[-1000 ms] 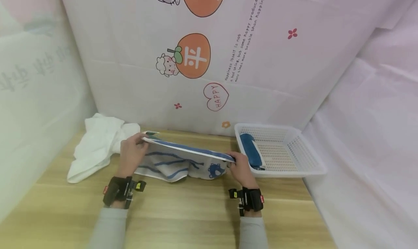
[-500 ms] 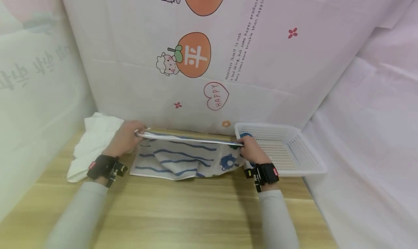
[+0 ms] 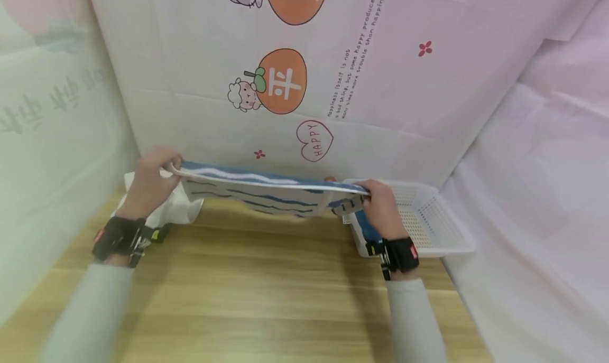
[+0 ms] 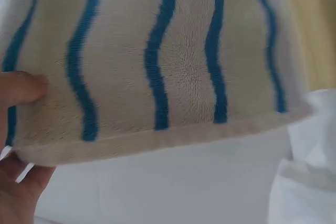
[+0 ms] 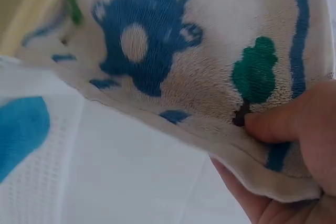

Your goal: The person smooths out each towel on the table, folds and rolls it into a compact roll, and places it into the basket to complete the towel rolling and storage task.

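Note:
A white towel (image 3: 271,191) with wavy blue stripes is stretched between my two hands, lifted above the table. My left hand (image 3: 154,180) pinches its left corner; in the left wrist view the thumb (image 4: 23,88) presses on the striped face. At the right corner my right hand (image 3: 383,207) pinches the towel between thumb and fingers. The right wrist view shows a blue bear (image 5: 149,35) and a green tree (image 5: 255,72) on the cloth near that thumb. The towel's lower part hangs down and away, foreshortened in the head view.
A crumpled white cloth (image 3: 183,207) lies at the back left of the wooden table (image 3: 266,289), partly behind my left hand. At the back right stands a white plastic basket (image 3: 457,236) with a rolled blue towel (image 3: 366,228) in it, partly covered by my right hand. A printed sheet (image 3: 380,88) hangs behind.
Both hands have spread apart and risen, the left going left and up, the right going right and up. The towel, whose lower part was near the table, is now lifted and pulled straighter.

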Action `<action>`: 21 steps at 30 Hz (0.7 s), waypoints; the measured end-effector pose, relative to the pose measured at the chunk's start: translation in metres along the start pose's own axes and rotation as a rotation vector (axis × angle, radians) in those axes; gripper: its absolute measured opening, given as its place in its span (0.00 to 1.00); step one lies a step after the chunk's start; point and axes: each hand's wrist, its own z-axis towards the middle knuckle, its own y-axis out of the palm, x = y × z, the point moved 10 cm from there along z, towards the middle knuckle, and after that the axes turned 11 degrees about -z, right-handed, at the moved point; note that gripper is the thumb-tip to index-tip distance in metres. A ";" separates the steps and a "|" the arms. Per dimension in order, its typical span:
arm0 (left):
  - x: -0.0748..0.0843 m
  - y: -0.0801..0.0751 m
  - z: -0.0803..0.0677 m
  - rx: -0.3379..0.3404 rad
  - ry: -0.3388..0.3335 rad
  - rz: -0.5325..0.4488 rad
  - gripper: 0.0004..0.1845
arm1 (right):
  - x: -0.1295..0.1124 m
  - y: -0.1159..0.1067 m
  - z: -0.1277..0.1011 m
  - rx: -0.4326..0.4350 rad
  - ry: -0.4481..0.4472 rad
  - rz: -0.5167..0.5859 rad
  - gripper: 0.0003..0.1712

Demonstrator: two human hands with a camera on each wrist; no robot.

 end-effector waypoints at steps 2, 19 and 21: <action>0.009 0.002 -0.019 -0.072 0.005 0.000 0.17 | -0.004 0.003 -0.020 0.027 -0.014 -0.015 0.25; -0.025 0.032 -0.196 -0.561 -0.341 0.091 0.19 | 0.007 0.134 -0.164 -0.459 0.044 -0.056 0.19; -0.024 0.029 -0.201 -0.578 -0.360 0.102 0.18 | 0.009 0.133 -0.170 -0.497 0.068 -0.030 0.26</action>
